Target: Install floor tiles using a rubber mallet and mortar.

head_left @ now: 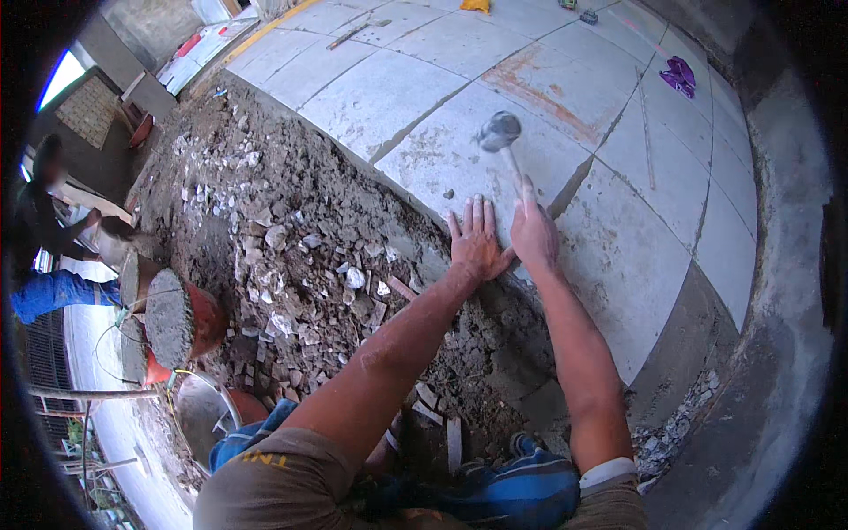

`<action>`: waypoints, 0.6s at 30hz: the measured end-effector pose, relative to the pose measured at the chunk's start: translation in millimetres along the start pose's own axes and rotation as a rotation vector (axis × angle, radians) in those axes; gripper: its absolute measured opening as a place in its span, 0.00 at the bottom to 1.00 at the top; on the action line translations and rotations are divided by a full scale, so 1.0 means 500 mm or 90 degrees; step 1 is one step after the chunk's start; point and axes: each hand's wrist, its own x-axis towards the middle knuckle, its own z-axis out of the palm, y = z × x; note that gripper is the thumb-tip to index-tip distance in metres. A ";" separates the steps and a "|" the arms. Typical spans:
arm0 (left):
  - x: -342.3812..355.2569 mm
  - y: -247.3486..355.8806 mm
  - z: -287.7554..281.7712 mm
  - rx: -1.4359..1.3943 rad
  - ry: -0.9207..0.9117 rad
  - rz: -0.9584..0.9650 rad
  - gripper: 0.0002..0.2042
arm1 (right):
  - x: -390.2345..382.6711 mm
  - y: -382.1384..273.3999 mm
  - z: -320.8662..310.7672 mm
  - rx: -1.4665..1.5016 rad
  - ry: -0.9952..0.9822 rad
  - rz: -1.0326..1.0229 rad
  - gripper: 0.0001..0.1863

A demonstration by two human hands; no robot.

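Note:
My left hand (480,240) lies flat, fingers spread, on a large pale floor tile (415,168) near its edge beside the rubble. Close to its right, my right hand (534,231) is wrapped round the handle of a mallet (500,131). The mallet's grey, rounded head is slightly blurred and sits over the tile, beyond my fingers. Whether the head touches the tile I cannot tell. A small dark lump (449,193) rests on the tile just beyond my left fingertips.
Broken stone and wet mortar (291,265) cover the ground to the left. Mortar-filled buckets (170,318) stand there near another person (53,230). More tiles stretch ahead, with a purple bag (678,77) and a yellow item (475,5). A wall (786,265) bounds the right.

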 end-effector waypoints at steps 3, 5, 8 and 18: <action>0.002 0.016 -0.001 0.028 0.019 0.009 0.55 | 0.026 0.086 0.027 -0.162 -0.119 0.025 0.28; 0.011 0.014 -0.021 0.051 -0.075 0.018 0.55 | 0.025 0.058 0.006 -0.119 -0.096 0.030 0.29; 0.071 -0.063 -0.061 0.071 -0.114 0.005 0.58 | 0.032 -0.018 -0.038 -0.034 -0.044 -0.008 0.29; 0.099 -0.185 -0.090 0.006 -0.092 -0.072 0.71 | 0.106 -0.002 0.052 -0.036 -0.049 -0.075 0.27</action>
